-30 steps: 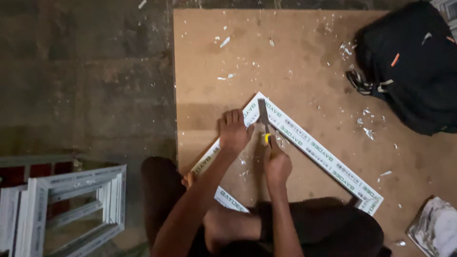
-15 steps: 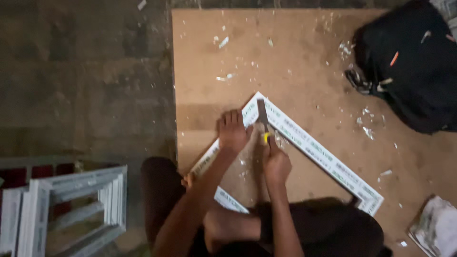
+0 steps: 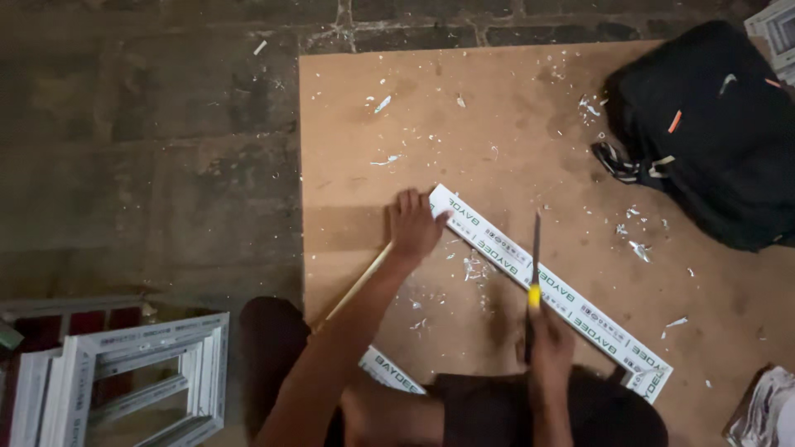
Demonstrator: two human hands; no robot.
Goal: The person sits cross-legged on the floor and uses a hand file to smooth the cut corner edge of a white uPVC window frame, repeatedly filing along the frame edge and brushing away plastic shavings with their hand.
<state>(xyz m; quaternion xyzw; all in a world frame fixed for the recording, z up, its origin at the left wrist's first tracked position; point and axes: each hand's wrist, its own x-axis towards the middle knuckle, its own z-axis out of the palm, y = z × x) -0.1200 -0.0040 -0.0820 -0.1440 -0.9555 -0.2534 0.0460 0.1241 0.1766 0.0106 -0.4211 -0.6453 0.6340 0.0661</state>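
A white plastic window frame (image 3: 571, 305) lies on a brown board (image 3: 464, 124), its corner pointing away from me. My left hand (image 3: 414, 225) presses flat on that corner. My right hand (image 3: 548, 339) grips a chisel (image 3: 535, 257) with a yellow band, blade pointing away, over the frame's right-hand bar. White shavings (image 3: 474, 266) lie scattered between my hands.
A black bag (image 3: 712, 132) sits on the board's far right. More white frames (image 3: 124, 372) are stacked on the dark stone floor at lower left. A crumpled white thing (image 3: 766, 410) lies at lower right. My knees are at the bottom edge.
My right hand has pulled the chisel away from the frame's corner, to the right and toward me. The left hand stays on the corner.
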